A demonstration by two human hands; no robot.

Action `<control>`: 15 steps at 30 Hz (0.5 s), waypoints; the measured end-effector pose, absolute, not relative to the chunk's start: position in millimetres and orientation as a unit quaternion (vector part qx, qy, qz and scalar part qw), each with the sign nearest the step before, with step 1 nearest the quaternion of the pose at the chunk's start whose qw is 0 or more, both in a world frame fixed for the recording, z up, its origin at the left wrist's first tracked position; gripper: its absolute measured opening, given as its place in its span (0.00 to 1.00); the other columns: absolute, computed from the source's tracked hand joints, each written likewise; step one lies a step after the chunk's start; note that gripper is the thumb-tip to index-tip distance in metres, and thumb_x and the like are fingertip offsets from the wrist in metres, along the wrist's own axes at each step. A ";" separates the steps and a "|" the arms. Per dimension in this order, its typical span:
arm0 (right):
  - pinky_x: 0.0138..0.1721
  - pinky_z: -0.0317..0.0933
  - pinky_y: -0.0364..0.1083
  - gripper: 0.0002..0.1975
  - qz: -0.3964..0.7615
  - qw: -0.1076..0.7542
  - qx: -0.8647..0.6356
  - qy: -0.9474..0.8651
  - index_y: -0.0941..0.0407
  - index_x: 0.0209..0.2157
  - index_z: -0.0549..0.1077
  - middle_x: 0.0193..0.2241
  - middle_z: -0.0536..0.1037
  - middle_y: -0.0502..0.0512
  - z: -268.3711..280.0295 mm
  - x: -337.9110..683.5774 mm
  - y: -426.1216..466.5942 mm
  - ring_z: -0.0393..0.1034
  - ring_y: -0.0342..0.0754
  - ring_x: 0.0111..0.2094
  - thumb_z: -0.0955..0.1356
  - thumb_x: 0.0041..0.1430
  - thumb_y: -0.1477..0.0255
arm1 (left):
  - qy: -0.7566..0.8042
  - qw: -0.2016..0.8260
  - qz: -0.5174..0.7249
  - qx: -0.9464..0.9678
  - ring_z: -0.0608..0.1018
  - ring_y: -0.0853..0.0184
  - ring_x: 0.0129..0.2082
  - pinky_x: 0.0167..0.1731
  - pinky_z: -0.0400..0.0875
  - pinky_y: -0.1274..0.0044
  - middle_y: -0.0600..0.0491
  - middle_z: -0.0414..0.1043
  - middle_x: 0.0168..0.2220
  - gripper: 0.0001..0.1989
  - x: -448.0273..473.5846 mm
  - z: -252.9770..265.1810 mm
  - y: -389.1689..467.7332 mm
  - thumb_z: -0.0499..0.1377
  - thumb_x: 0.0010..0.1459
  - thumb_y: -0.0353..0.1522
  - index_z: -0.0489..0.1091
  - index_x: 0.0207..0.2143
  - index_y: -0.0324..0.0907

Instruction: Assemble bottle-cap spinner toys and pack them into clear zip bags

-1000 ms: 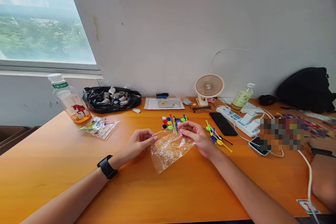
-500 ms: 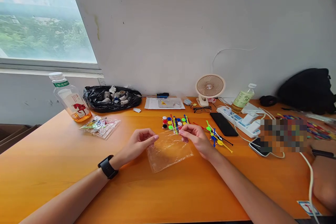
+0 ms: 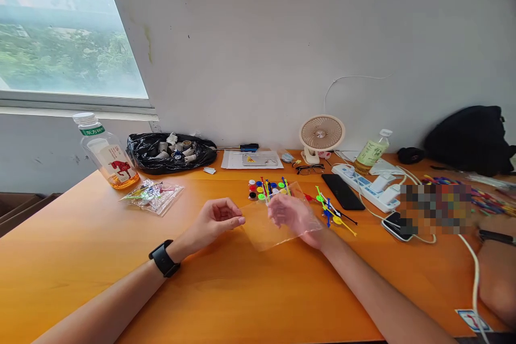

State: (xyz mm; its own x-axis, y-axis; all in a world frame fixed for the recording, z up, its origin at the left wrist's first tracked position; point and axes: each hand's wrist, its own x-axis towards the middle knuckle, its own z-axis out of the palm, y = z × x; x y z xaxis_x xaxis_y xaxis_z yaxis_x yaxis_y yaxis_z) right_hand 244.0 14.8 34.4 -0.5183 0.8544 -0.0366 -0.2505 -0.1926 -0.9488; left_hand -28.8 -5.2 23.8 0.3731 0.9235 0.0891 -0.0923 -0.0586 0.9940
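Observation:
A clear plastic bag [image 3: 262,231] is stretched out above the table, its left corner pinched between the thumb and fingers of my left hand [image 3: 220,217]. My right hand [image 3: 296,216] is behind the bag's right part and shows through the film. Its fingers look loosely bent but are blurred, so whether they grip the bag is unclear. Just beyond the hands lie several coloured round discs [image 3: 252,195] in rows, with thin coloured plastic sticks [image 3: 266,189] on them. Right of my right hand are more arrow-like plastic pieces [image 3: 328,212] with discs.
At left stand a tea bottle [image 3: 115,164] and a filled clear bag [image 3: 155,196]. Behind are a black plastic bag [image 3: 139,153] of scraps, papers [image 3: 231,160] and a fan [image 3: 321,133]. To the right lie a phone [image 3: 342,191], a power strip [image 3: 366,187] with cables, and another person's arm [image 3: 497,263].
The clear bag has swung up and right, across the front of my right hand. My right hand has shifted and its fingers have blurred. My left hand keeps its pinch.

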 end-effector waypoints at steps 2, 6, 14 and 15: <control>0.41 0.65 0.46 0.19 0.701 0.333 -0.300 -0.555 0.55 0.45 0.79 0.42 0.79 0.57 29.8 237.6 9.7 0.72 0.49 0.41 0.71 0.65 0.53 | 0.338 0.600 0.440 0.576 0.80 0.69 0.34 0.36 0.74 0.77 0.51 0.81 0.35 0.15 -27.3 19.9 -4.9 0.74 0.54 0.38 0.74 0.33 0.38; 0.53 0.64 0.50 0.25 0.656 0.259 -0.271 -0.655 0.54 0.52 0.77 0.50 0.77 0.58 26.7 230.7 2.4 0.71 0.52 0.51 0.73 0.62 0.52 | 0.308 0.607 0.459 0.571 0.82 0.65 0.41 0.47 0.77 0.72 0.47 0.82 0.43 0.14 -26.4 17.4 -5.6 0.74 0.55 0.37 0.75 0.35 0.38; 0.53 0.64 0.49 0.18 0.607 0.277 -0.294 -0.685 0.53 0.45 0.79 0.42 0.78 0.53 25.8 229.1 -1.7 0.72 0.48 0.45 0.79 0.56 0.61 | 0.318 0.582 0.455 0.594 0.80 0.62 0.45 0.51 0.75 0.70 0.46 0.80 0.45 0.13 -25.2 26.3 -12.5 0.72 0.58 0.38 0.76 0.35 0.39; 0.51 0.65 0.48 0.15 0.606 0.277 -0.303 -0.682 0.54 0.41 0.79 0.40 0.78 0.52 26.5 228.4 -2.6 0.72 0.48 0.43 0.78 0.57 0.61 | 0.324 0.578 0.455 0.595 0.80 0.62 0.45 0.51 0.74 0.69 0.46 0.80 0.46 0.13 -24.4 27.1 -13.5 0.71 0.59 0.39 0.76 0.37 0.39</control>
State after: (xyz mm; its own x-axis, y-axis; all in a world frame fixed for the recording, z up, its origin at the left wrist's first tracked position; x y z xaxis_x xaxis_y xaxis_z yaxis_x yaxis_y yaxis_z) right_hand 228.4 -2.6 26.5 -0.6633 0.7483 0.0115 0.0766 0.0831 -0.9936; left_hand -24.4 -13.5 27.1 0.3769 0.9112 0.1666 -0.1399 -0.1219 0.9826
